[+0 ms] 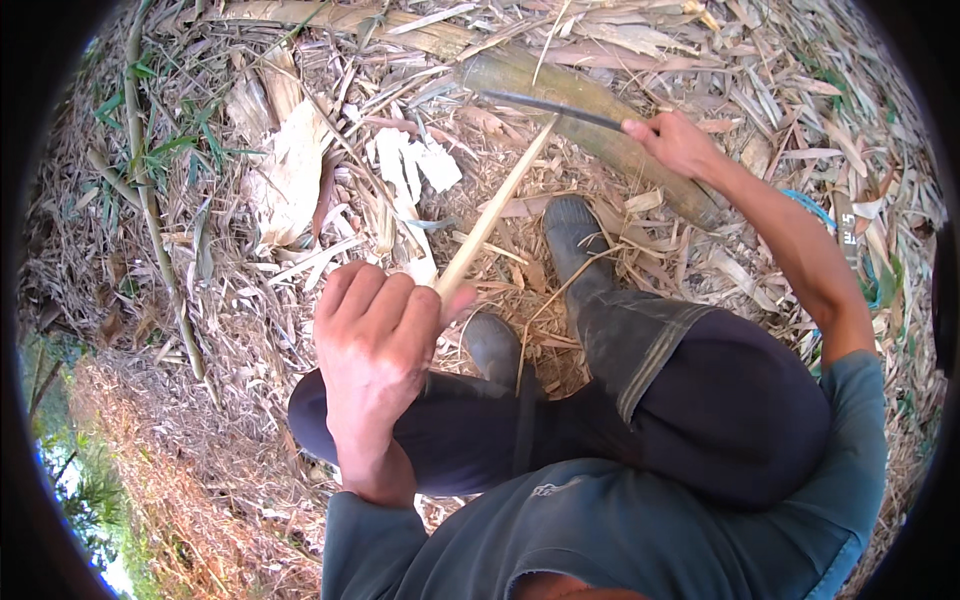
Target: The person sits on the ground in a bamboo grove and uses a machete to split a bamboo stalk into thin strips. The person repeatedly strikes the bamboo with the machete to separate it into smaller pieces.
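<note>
In the head view, nearest the camera is the person's teal shirt [640, 530] along the lower edge, with dark trousers [745, 420] beyond it, the knees bent and spread. The left hand [375, 325] is in front of the left knee, back of the hand up, its fingers clenched around the near end of a pale, narrow strip [500, 208], the thumb along its right side. The strip slants away to the upper right, and its far end meets the dark blade [550, 105] in the picture; whether the two touch, I cannot tell. The right hand [675, 145], arm stretched out, grasps the blade's right end, and any handle is hidden in the fist. Behind the blade and this hand, a brownish-green length of bamboo [650, 170] lies slantwise on the ground. Between the hands are two dark boots, the right boot [575, 235] farther out than the left boot [492, 345]. Dry leaves and shavings cover the ground [250, 400], with broken white pieces [410, 165] left of the strip, a broad pale sheath [290, 180] beyond them and a thin upright-running stem [150, 205] farther left. Blue cord [815, 208] shows beside the right forearm.
</note>
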Action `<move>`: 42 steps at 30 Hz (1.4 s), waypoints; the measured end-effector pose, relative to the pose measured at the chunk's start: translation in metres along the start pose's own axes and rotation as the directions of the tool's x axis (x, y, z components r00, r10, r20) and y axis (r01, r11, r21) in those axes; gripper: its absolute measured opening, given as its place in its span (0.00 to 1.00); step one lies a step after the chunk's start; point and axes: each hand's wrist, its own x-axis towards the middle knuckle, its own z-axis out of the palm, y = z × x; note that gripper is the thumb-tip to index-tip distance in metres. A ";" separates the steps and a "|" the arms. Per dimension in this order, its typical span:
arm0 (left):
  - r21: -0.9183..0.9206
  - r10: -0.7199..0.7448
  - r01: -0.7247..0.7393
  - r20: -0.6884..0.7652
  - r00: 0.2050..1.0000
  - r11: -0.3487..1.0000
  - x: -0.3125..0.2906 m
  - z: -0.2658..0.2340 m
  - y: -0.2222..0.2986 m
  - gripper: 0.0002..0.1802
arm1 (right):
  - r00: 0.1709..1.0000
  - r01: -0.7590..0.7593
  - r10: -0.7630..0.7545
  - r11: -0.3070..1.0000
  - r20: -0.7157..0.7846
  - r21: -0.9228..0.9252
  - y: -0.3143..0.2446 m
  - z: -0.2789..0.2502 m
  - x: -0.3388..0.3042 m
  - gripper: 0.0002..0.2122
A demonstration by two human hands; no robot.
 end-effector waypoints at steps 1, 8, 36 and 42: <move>-0.003 -0.008 0.008 -0.002 1.000 1.000 0.000 -0.001 -0.002 0.23 | 0.998 0.062 -0.063 0.997 -0.019 -0.045 0.002 -0.003 -0.003 0.46; 0.043 -0.047 0.047 -0.001 0.999 0.998 -0.007 -0.001 -0.016 0.24 | 0.994 0.089 -0.086 0.995 -0.065 0.039 0.007 0.009 -0.006 0.45; -0.047 -0.346 0.346 0.000 0.938 0.937 -0.003 0.020 0.020 0.25 | 0.991 0.104 -0.101 0.994 -0.092 0.025 -0.057 0.005 -0.075 0.39; -0.088 -0.371 0.370 0.009 0.929 0.925 0.003 0.009 0.034 0.26 | 0.847 0.529 -0.520 0.846 -0.114 0.067 -0.109 -0.017 -0.116 0.37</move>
